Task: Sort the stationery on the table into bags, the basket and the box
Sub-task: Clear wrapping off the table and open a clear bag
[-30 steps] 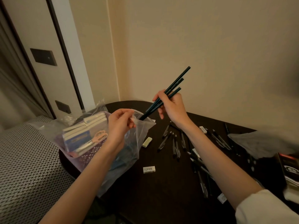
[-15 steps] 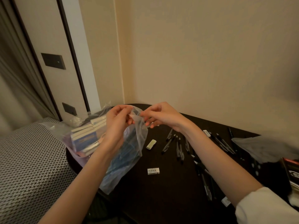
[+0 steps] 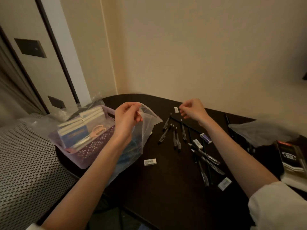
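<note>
The left hand [image 3: 127, 117] pinches the top edge of one clear plastic bag [image 3: 146, 130], which hangs long axis downward to the dark table [image 3: 166, 188]; blue pencils [image 3: 127, 155] show faintly through its lower half, too blurred to count. The right hand [image 3: 193, 109] hovers above the table with fingers loosely curled, holding nothing I can make out.

Left of the left hand sits one lilac basket [image 3: 93, 151] holding notebooks [image 3: 74, 130] on edge and one pair of orange-handled scissors [image 3: 95, 131], blades pointing toward the person.

Below and between the hands lie roughly six black pens [image 3: 176, 135], mostly pointing away from the person, with several more crossed under the right forearm. Five white erasers are visible: one [image 3: 176, 109] just beside the right hand's fingers, one [image 3: 150, 162] below the bag, one [image 3: 198, 144] among the pens, a purple-sleeved one [image 3: 205, 138] next to it, and one [image 3: 224, 183] near the right sleeve.
</note>
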The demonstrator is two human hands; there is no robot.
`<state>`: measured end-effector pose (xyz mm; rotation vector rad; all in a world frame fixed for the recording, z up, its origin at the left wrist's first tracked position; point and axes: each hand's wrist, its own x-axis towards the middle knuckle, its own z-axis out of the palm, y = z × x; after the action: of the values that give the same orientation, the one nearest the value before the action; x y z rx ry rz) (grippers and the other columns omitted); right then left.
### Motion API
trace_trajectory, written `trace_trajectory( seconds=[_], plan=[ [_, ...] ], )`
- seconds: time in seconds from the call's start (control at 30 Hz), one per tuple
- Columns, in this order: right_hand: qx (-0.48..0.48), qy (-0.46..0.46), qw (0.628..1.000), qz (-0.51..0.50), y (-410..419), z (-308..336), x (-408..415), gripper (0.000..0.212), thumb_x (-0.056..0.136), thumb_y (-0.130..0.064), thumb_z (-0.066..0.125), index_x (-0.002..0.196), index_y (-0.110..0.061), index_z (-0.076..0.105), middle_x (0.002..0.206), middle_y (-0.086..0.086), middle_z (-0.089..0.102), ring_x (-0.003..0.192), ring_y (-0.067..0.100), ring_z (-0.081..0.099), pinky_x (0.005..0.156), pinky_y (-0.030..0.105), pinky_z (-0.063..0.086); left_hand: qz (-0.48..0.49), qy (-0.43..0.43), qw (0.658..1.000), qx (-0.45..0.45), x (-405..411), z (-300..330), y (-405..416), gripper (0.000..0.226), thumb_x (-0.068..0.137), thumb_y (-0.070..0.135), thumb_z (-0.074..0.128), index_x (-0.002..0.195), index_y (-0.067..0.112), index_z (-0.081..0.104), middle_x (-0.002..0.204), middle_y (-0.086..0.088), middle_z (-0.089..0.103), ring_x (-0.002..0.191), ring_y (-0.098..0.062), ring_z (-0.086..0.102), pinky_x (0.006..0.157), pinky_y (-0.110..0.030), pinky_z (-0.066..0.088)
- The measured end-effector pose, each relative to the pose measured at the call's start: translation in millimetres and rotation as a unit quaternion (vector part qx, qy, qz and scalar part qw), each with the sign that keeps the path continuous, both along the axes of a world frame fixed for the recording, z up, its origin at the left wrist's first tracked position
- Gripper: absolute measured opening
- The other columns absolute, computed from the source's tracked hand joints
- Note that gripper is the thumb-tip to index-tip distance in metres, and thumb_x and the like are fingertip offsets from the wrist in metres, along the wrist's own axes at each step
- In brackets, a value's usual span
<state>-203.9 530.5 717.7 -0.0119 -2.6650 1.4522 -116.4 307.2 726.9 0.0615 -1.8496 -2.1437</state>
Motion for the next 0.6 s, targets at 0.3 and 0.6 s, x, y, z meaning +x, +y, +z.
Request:
trace_trajectory(
  seconds=[0.3,0.6],
  plan=[
    [0.26,-0.057,0.964,-0.027,39.7,-74.6,-47.0,0.023,0.09,-0.005,0.062,0.113,-0.005,0.065,0.114,0.012,0.065,0.109,0.025,0.06,0.091,0.034,0.049,-0.041,-0.025,0.999,-0.001,-15.9,-23.7,22.5,0.016,0.096,0.008,0.054,0.106,-0.001,0.063,0.063,0.0,0.056,0.05,-0.006,0.05,0.052,-0.016,0.046],
    [0.291,-0.094,0.952,0.001,31.3,-83.5,-75.0,0.013,0.09,-0.013,0.063,0.082,-0.004,0.068,0.081,0.011,0.067,0.081,0.024,0.066,0.081,0.043,0.057,-0.046,-0.051,0.998,-0.012,-27.2,-33.6,23.6,0.016,0.097,0.01,0.054,0.107,0.001,0.063,0.066,0.0,0.057,0.051,-0.005,0.05,0.054,-0.018,0.047]
  ],
)
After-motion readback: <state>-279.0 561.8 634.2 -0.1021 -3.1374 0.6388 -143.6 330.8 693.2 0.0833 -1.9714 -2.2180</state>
